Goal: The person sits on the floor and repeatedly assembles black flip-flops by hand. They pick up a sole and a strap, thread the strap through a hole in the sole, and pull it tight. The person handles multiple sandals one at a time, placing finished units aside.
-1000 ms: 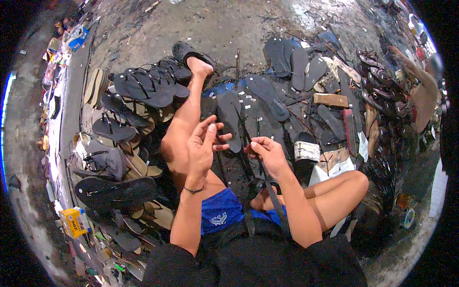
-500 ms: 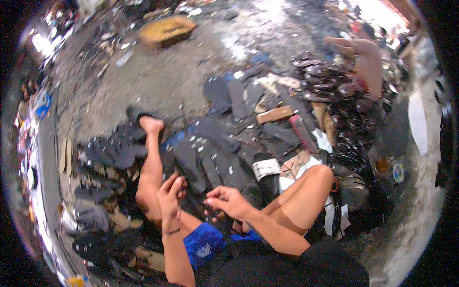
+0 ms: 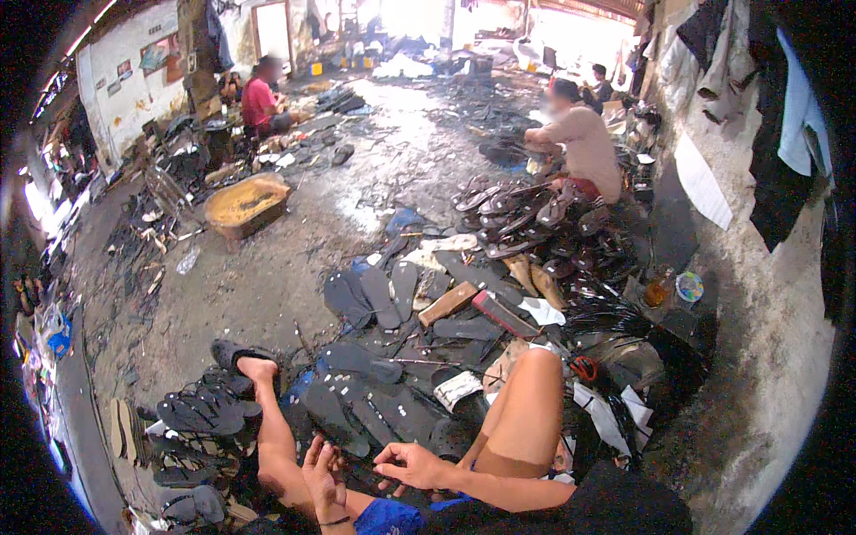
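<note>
Both my hands are raised over my lap, a small gap between them. My left hand (image 3: pixel 325 474) has its fingers curled up and in. Something dark and very small may be in its fingertips, too small to name. My right hand (image 3: pixel 415 467) has thumb and fingers bent together, pointing at the left hand; what it pinches, if anything, is hidden. Just beyond them lie black sandal soles (image 3: pixel 332 415), with small pale specks on them. A wooden block (image 3: pixel 448 304) and a red-and-black block (image 3: pixel 505 314) rest farther off among other soles.
Black sandals (image 3: pixel 207 406) are piled left of my leg, beside tan soles (image 3: pixel 123 430). A large heap of dark sandals (image 3: pixel 517 214) stands at right, with a seated person (image 3: pixel 584 147) behind it. Farther left are a yellow tub (image 3: pixel 247 203) and a person in red (image 3: pixel 259 105).
The view has tilted up and now shows more of the room, so my hands sit lower in the picture. They stay close together, fingers still curled.
</note>
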`<state>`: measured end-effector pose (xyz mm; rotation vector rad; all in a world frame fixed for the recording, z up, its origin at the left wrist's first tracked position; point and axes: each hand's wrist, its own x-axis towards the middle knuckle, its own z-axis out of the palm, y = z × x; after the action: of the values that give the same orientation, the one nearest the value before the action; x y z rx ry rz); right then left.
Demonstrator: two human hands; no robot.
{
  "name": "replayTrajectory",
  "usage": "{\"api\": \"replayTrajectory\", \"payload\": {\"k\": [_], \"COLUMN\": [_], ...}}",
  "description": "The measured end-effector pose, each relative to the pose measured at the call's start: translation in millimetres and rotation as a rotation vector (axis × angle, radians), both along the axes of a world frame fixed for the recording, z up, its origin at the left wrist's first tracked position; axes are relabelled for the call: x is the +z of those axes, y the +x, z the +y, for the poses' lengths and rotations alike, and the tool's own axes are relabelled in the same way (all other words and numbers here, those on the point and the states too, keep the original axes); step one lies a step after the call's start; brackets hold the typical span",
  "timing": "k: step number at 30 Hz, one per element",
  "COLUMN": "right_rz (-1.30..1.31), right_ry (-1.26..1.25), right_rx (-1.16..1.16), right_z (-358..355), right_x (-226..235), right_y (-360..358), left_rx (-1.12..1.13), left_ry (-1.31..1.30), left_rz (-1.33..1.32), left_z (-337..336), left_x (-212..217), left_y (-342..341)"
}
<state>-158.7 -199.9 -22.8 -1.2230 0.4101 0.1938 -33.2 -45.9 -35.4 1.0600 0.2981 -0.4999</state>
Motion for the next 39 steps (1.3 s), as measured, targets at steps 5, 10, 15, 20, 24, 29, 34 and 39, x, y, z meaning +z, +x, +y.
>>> {"api": "replayTrajectory", "payload": {"k": [5, 10, 15, 20, 24, 29, 34, 39], "right_rz": [-0.083, -0.069, -0.085, -0.104, -0.214, -0.191, -0.272, -0.451], "right_ry": [-0.166, -0.170, -0.207, -0.279, -0.333, -0.378, -0.501, -0.740], "right_rx": [0.053, 0.086, 0.161, 0.128, 0.027, -0.006, -0.080, -0.080], "right_z": [2, 4, 2, 8, 12, 13, 19, 20], "right_x": [5, 14, 29, 44, 52, 55, 58, 63], "right_y": [-9, -16, -18, -22, -27, -33, -40, -43], "left_rx": [-0.002, -0.050, -0.019, -0.072, -0.075, -0.026, -0.117, -0.076], "left_ry": [0.105, 0.046, -0.055, -0.118, -0.082, -0.127, -0.063, -0.014], "left_rz": [-0.093, -0.209, -0.276, -0.260, -0.293, -0.324, -0.276, -0.299], "left_z": [4, 8, 5, 11, 10, 9, 17, 14], "left_x": [13, 6, 6, 20, 21, 23, 34, 42], "left_y": [-11, -8, -5, -8, -17, -27, -31, -38]}}
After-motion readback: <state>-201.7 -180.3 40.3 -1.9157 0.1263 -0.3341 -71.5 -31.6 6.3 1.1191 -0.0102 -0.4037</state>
